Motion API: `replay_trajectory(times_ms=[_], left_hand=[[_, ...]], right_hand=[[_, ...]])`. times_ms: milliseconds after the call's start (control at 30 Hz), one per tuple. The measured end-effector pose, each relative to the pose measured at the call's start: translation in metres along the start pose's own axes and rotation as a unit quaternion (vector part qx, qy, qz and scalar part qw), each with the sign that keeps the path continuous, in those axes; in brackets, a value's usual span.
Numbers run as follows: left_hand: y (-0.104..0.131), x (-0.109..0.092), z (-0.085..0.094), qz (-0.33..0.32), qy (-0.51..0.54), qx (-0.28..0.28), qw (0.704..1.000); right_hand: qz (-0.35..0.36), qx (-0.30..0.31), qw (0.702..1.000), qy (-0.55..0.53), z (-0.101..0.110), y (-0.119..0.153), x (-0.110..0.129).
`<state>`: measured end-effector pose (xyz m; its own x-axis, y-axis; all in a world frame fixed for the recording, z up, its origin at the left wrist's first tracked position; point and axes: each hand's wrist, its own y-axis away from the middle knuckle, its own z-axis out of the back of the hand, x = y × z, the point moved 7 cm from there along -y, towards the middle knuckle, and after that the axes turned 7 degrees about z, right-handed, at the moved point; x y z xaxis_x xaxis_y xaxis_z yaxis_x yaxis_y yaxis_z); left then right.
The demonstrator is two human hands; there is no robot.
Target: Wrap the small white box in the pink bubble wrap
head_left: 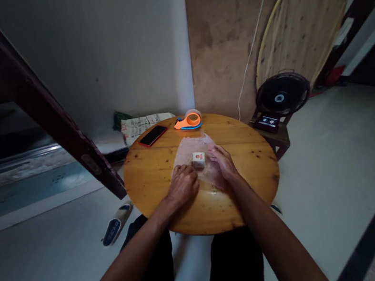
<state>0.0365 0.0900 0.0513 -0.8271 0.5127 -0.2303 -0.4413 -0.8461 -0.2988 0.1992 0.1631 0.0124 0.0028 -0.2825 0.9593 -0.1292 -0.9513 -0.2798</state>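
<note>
Reaching in over the near rim of the round wooden table [145, 186], both forearms [162, 215] come at the work from either side. Left hand [182, 182] is the closer one, down on the left part of the translucent sheet [184, 148], fingers curled in. I can't tell whether they pinch the sheet or only press it. I'd use that hand as the anchor: light downward pressure, no drag.

Small white box [198, 160] with red print rests on the sheet about mid-way across, between the hands, just beside the left fingers; contact unclear from this view.

Right hand [223, 159] is slightly farther out at the sheet's right edge, fingers loosely bent toward the box. A pinch on the edge is possible, too small for me to confirm. I'd take that edge evenly with thumb and fingertips, not by one corner. Sheet looks light and probably springy, so a hard tug would likely shift the box. Better to square the box to the edge first, then smooth in small strokes.

Past the sheet: orange-and-blue tape dispenser [187, 121], with a phone [153, 136] to its left. Both clear of the sheet, so low snag risk. Beyond the table, right side: black fan [279, 98]. If it's running, I'd watch for loose edges lifting.
</note>
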Motion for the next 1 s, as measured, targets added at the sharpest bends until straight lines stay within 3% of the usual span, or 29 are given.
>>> replay_trajectory(times_ms=[233,400,500,633,767,900,1000], left_hand=[[-0.037,0.016,0.018,0.074,0.054,-0.041,0.995],[-0.062,0.024,0.019,0.123,0.072,-0.061,0.988],[-0.067,0.036,0.01,0.16,0.118,-0.086,0.976],[-0.073,0.05,-0.017,0.169,0.232,-0.081,0.955],[-0.077,0.06,-0.042,0.179,0.384,-0.047,0.905],[-0.075,0.062,-0.046,0.184,0.48,-0.038,0.857],[-0.07,0.059,-0.041,0.198,0.506,-0.04,0.839]], right_hand=[[-0.037,0.018,0.998,-0.045,0.002,0.001,0.009],[-0.031,0.042,0.998,-0.042,-0.002,0.007,0.021],[-0.013,0.051,0.997,-0.052,-0.005,0.007,0.026],[-0.036,0.052,0.998,-0.017,-0.005,0.005,0.016],[-0.049,0.051,0.997,0.014,-0.004,0.005,0.009],[-0.037,0.055,0.998,0.023,-0.004,0.007,0.013],[-0.043,0.048,0.997,0.038,-0.003,0.009,0.016]])
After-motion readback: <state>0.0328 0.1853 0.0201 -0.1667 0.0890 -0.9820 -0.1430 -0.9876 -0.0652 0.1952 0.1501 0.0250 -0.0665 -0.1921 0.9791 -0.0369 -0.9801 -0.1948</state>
